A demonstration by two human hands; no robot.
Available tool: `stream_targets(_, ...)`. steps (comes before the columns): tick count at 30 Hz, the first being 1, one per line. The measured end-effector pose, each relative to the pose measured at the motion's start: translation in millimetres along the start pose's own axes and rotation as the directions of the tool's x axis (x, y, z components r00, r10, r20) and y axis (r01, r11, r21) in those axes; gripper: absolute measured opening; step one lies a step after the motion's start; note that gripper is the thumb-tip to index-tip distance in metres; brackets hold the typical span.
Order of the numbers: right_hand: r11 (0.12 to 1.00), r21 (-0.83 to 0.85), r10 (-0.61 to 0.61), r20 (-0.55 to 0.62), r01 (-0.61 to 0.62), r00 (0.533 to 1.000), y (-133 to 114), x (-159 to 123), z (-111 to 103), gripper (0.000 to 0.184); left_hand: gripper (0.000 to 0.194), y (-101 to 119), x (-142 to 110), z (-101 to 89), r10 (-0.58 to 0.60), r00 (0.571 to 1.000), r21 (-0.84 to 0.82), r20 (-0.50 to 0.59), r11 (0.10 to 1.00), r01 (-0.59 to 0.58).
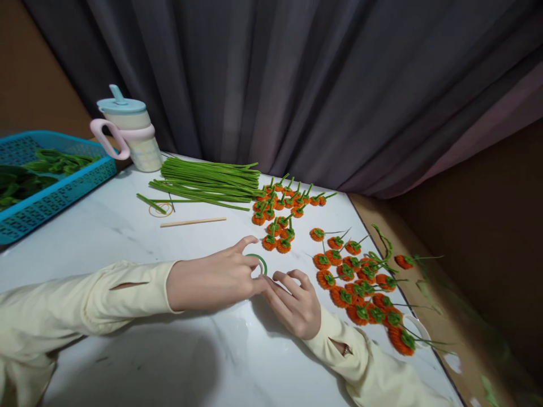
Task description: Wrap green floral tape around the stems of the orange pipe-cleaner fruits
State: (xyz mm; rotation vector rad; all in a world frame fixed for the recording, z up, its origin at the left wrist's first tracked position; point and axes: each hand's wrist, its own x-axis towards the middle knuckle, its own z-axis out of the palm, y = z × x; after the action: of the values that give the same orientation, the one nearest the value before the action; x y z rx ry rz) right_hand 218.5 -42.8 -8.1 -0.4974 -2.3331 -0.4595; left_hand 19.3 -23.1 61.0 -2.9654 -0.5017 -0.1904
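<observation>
My left hand reaches over a roll of green tape on the white table, its fingers bent around the roll's near side and one finger raised. Just to the right, my right hand has its fingers curled, and its fingertips meet those of my left hand at the roll's lower edge. Whatever lies between these fingertips is too small or hidden to make out. Beyond the hands sit small orange fuzzy pumpkin-shaped pieces with green tops and thick green stems. More orange pieces, with thin wire stems, lie to the right.
A bundle of green pipe cleaners lies at the back, with a wooden stick in front. At the left stand a lidded tumbler and a blue basket holding green pieces. A white ring rests by the right table edge.
</observation>
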Motion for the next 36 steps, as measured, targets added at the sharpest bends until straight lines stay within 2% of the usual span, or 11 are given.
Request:
stream_targets(8, 0.965, 0.158, 0.220, -0.040, -0.211, 0.975, -3.7, 9.2, 0.7, 0.008, 0.009, 2.1, 0.4, -0.6, -0.006, 0.999, 0.033, 0.040, 0.999, 0.005)
stream_targets(13, 0.902, 0.301, 0.319, 0.022, -0.310, 0.948, -6.3, 11.6, -2.0, 0.011, 0.013, 3.3, -0.9, -1.3, -0.019, 0.996, 0.009, 0.092, 1.000, 0.018)
stream_targets(17, 0.657, 0.536, 0.492, 0.229, -0.530, 0.840, -5.6, 12.8, -4.1, 0.017, 0.011, 4.0, -0.8, -3.2, 0.005, 0.992, -0.015, 0.128, 1.000, -0.004)
stream_targets(20, 0.375, 0.662, 0.557, 0.398, -0.648, 0.729, -3.1, 12.8, -2.6, 0.016, 0.015, 1.2, 1.5, -7.9, -0.004, 0.983, -0.124, 0.185, 0.992, 0.028)
stream_targets(22, 0.144, 0.739, 0.519, 0.510, -0.658, 0.686, -0.9, 12.5, -0.6, 0.017, 0.019, -3.8, 4.3, -10.9, -0.003, 0.963, -0.295, 0.269, 0.952, 0.086)
stream_targets(24, -0.045, 0.765, 0.424, 0.597, -0.643, 0.681, 1.5, 12.4, 1.1, 0.019, 0.017, -10.8, 7.7, -10.9, 0.040, 0.910, -0.551, 0.414, 0.806, 0.216)
stream_targets(26, -0.125, 0.751, 0.330, 0.647, -0.648, 0.687, 4.1, 12.4, 1.7, 0.021, 0.016, -18.5, 10.7, -5.7, 0.160, 0.823, -0.760, 0.546, 0.508, 0.405)
stream_targets(28, -0.178, 0.719, 0.265, 0.692, -0.671, 0.671, 6.5, 12.6, 1.4, 0.022, 0.018, -25.1, 12.6, 4.6, 0.281, 0.777, -0.826, 0.563, 0.204, 0.525)
stream_targets(30, -0.293, 0.683, 0.226, 0.730, -0.670, 0.645, 8.8, 12.8, 0.8, 0.024, 0.019, -29.8, 12.9, 17.6, 0.350, 0.781, -0.830, 0.518, -0.015, 0.557)
stream_targets(32, -0.404, 0.637, 0.197, 0.761, -0.656, 0.618, 11.4, 12.9, 0.4, 0.026, 0.019, -32.6, 12.1, 29.6, 0.374, 0.805, -0.821, 0.460, -0.166, 0.546)
stream_targets(36, -0.475, 0.580, 0.133, 0.791, -0.662, 0.598, 16.2, 11.9, 1.7, 0.025, 0.020, -33.7, 10.4, 41.9, 0.379, 0.832, -0.814, 0.404, -0.266, 0.516)
